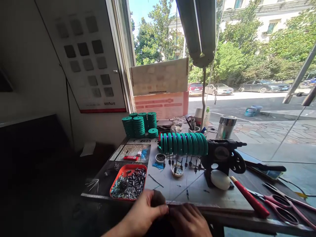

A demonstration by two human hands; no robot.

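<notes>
**Hands pinching a thin dark strand at the bench's near edge**

We note both hands low in the head view, at the front lip of the workbench (pixel 222 197). The left hand (pixel 143 214) has thumb and fingers pressed together on a thin dark strand (pixel 172 204); the right hand (pixel 189 220) is curled beside it, fingertips meeting the same strand. We cannot resolve what the strand is made of; it looks slim and wire-like. Its long axis runs left to right, along the bench edge, just at the lip.

Materials nearby: a red plastic tray (pixel 128 168), rounded-rectangular, heaped with small dull-grey metal cylinders, sits just behind the left hand. Behind that, a horizontal row of glossy green rings (pixel 184 144) is strung on a bar running left-right, joined to a black cast-looking hand-crank machine (pixel 223 156). Small dark hooks hang below the rings. More green discs stand in stacks (pixel 139 125) near the window. A white oval pad (pixel 220 179) lies at the machine's foot. Red-handled scissors (pixel 278 204) and a red-handled tool (pixel 249 197) lie to the right.

Open room: the pale bench surface between tray and machine is largely bare, giving clear space directly ahead of the hands. The right side is crowded with tools.
</notes>
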